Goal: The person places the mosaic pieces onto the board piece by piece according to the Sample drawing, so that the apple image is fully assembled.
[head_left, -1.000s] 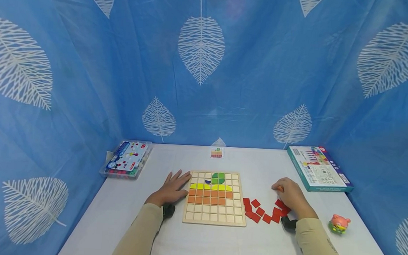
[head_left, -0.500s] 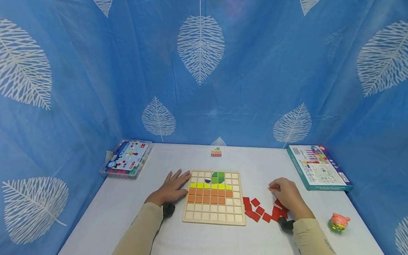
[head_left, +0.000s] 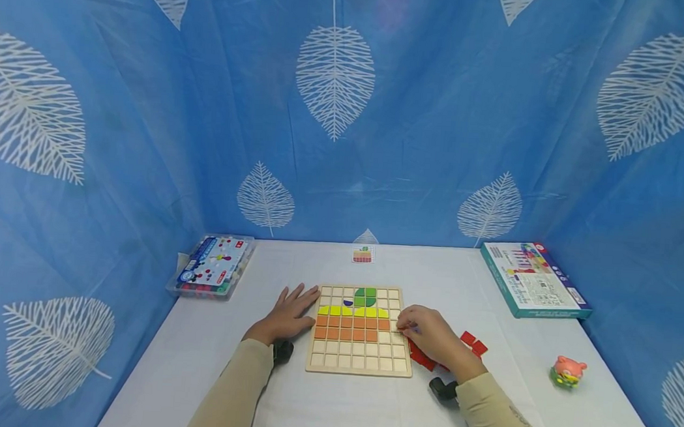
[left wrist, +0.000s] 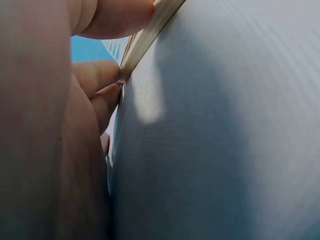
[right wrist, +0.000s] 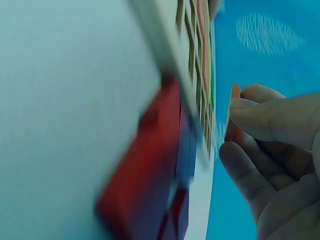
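A wooden grid board [head_left: 359, 365] lies in the middle of the white table, with rows of yellow tiles [head_left: 336, 312] and orange tiles [head_left: 346, 335], plus green pieces [head_left: 365, 298] and a small dark blue piece at its top. My left hand [head_left: 284, 318] lies with fingers spread, touching the board's left edge; the left wrist view shows fingertips at that rim. In the right wrist view, my right hand [right wrist: 280, 135] pinches an orange tile [right wrist: 231, 114] between thumb and fingers. That hand is over the board's right edge, above several red tiles [head_left: 421, 357], partly hiding them.
A clear plastic case [head_left: 212, 266] stands at the back left. A flat teal box [head_left: 536, 281] lies at the back right, and a small pink toy figure [head_left: 568, 372] near the right side. A small picture card [head_left: 364, 254] sits at the back.
My right hand has moved left with the orange tile, from beside the right-hand red tiles to the board's right edge. The left hand has stayed in place.
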Demonstrator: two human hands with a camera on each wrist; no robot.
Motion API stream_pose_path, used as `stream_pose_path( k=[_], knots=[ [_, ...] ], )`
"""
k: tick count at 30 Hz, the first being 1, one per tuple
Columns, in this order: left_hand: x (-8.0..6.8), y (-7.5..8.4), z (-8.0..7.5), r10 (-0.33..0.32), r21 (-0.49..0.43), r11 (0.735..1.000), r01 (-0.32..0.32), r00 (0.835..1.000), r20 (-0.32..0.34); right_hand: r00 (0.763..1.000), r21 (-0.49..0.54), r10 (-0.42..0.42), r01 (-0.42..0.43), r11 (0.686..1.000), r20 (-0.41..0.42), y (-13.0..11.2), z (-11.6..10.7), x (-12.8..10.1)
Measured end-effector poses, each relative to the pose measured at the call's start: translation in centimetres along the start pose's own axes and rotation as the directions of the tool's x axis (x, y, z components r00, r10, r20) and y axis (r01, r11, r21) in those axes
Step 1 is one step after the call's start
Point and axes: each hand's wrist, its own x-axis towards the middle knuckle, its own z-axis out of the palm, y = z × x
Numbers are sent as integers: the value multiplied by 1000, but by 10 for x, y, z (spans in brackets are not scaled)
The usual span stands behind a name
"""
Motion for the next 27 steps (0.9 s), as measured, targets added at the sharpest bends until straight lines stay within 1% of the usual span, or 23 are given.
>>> stream_pose_path(
  k=[2, 4, 9, 12, 17, 27],
  knots=[
    [0, 0, 0, -8, 3, 1000, 8, 1000, -3, 998, 6, -64, 64, 998, 18, -7, 5, 1],
    [0, 1, 0, -18, 7, 1000, 18, 1000, -4, 994, 19, -107, 107, 994, 37, -13, 10, 3],
    [-1, 1, 0, -27, 14, 1000, 27, 1000, -2, 986, 25, -150, 148, 989, 73, -22, 21, 4],
    [0, 1, 0, -24, 15, 1000, 24, 1000, 0, 985, 12, -161, 161, 987, 66, -24, 24, 5],
    [0, 1, 0, -21, 8, 1000, 21, 1000, -3, 989, -15, -138, 139, 990, 58, -25, 27, 7],
    [-1, 1, -1, -13, 3, 1000, 13, 1000, 6, 995, -17, -95, 96, 995, 43, -25, 28, 10]
  ],
)
